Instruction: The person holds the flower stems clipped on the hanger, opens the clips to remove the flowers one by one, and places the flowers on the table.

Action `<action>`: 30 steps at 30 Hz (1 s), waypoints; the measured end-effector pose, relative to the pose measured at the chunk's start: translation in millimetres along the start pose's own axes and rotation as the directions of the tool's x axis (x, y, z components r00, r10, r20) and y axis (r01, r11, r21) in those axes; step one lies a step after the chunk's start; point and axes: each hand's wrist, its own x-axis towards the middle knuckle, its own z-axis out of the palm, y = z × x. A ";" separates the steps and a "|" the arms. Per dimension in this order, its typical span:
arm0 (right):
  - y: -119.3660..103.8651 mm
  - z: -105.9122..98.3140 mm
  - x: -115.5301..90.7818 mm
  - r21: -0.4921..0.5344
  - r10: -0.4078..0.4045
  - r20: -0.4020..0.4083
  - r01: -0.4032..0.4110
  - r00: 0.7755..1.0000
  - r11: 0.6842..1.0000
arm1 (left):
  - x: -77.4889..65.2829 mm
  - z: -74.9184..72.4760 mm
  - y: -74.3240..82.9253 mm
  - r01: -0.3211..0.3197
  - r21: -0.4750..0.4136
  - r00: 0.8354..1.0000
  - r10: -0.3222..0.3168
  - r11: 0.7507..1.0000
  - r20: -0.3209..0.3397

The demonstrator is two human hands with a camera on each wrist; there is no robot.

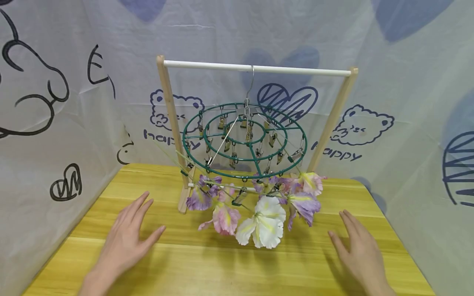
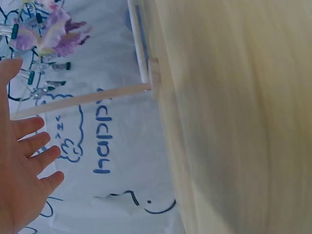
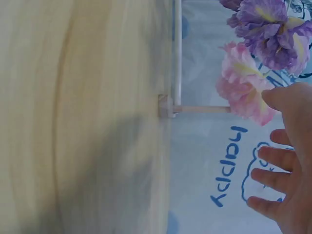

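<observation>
A round green drying hanger (image 1: 255,158) with several metal clips hangs by its hook from the white bar (image 1: 207,65) of a wooden stand. Artificial flowers hang head down from its front clips: a white flower (image 1: 264,226), a pink flower (image 1: 224,218), purple flowers (image 1: 304,206) and a pink-yellow one (image 1: 311,183) at the right. My left hand (image 1: 127,236) is held above the table left of the flowers, fingers extended and holding nothing. On the other side my right hand (image 1: 359,253) is likewise spread, apart from the flowers and holding nothing.
The stand's wooden posts (image 1: 335,117) rise left and right of the hanger, its feet on the yellow wood-grain table (image 1: 207,271). Printed cloth (image 1: 122,24) with bears and hearts encloses the back and sides.
</observation>
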 end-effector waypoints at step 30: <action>-71.1 -28.3 49.3 0.221 -0.177 -0.362 0.269 0.915 0.937 | 55.1 -10.9 121.0 -0.413 -0.281 0.877 0.294 0.866 -0.381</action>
